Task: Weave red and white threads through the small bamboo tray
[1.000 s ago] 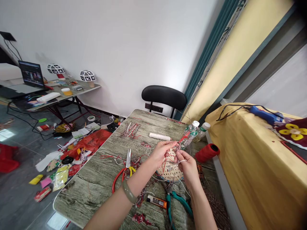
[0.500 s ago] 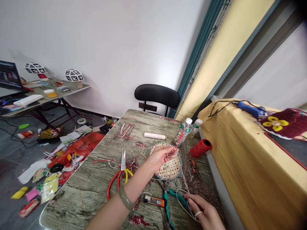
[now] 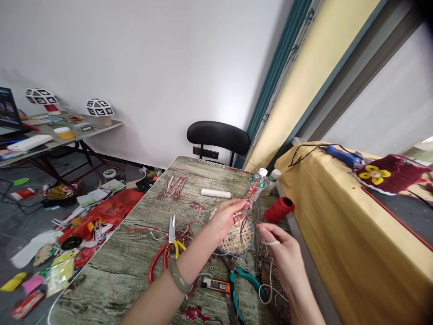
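My left hand [image 3: 228,216] is closed in a pinch on a red cord [image 3: 253,193], whose upper end stretches towards the bottles. Thin grey-brown strands [image 3: 244,230] droop from below those fingers over a round woven basket [image 3: 233,241]. To the right, my right hand [image 3: 282,248] has its fingers bent together just short of the strands; whatever they pinch is too small to make out. A white band circles one of its fingers. Below that hand, a loop of white cord [image 3: 270,293] lies near the teal-handled pliers [image 3: 237,284].
Scissors [image 3: 172,232] with red and yellow handles lie beside tangled thread. Nearby are a lighter [image 3: 216,285], a white roll [image 3: 215,193], a red thread spool [image 3: 280,208] and two bottles [image 3: 260,178]. A black chair [image 3: 218,135] stands beyond the table.
My right hand has risen from the lower strands to beside my left hand. The strands, taut before, now hang slack. The view has shifted slightly.
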Available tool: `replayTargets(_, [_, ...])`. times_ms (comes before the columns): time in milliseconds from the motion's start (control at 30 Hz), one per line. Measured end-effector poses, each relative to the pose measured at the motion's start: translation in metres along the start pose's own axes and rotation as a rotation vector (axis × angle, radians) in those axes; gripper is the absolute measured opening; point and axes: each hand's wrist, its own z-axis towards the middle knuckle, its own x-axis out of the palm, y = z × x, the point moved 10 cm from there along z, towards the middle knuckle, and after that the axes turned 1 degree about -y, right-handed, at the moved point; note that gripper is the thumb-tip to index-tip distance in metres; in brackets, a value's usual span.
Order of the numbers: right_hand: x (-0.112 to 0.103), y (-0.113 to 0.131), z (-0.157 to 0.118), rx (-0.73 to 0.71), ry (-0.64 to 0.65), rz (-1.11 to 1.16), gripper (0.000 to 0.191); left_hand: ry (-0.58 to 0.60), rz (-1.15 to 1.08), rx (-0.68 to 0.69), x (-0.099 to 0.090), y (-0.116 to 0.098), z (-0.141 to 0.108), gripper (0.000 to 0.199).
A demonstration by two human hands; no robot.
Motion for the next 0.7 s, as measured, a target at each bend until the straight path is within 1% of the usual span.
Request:
replayTargets(67, [0.024, 0.008, 0.009, 0.011, 0.032, 0.051, 0.033, -0.002, 0.014, 0.025, 0.001, 0.000, 0.001, 0.016])
replayTargets(100, [0.031, 0.009, 0.013, 0.018, 0.040, 0.073, 0.033, -0.006, 0.022, 0.034, 0.001, 0.000, 0.002, 0.016])
replayTargets(167, [0.037, 0.007, 0.019, 0.029, 0.042, 0.112, 0.035, -0.014, 0.040, 0.041, 0.000, -0.001, 0.003, 0.016])
replayTargets(300, [0.036, 0.004, 0.025, 0.029, 0.011, 0.158, 0.037, -0.025, 0.071, 0.027, -0.003, 0.002, 0.003, 0.017])
replayTargets(433, [0.031, 0.002, 0.029, 0.012, -0.018, 0.149, 0.036, -0.034, 0.093, 0.004, -0.006, 0.007, 0.004, 0.018])
replayTargets(567, [0.028, 0.005, 0.030, -0.054, -0.052, 0.106, 0.030, -0.039, 0.100, 0.010, -0.007, 0.008, 0.005, 0.020])
replayTargets(700, [0.026, 0.006, 0.030, -0.099, -0.082, 0.072, 0.021, -0.032, 0.075, 0.019, -0.003, 0.007, 0.002, 0.021])
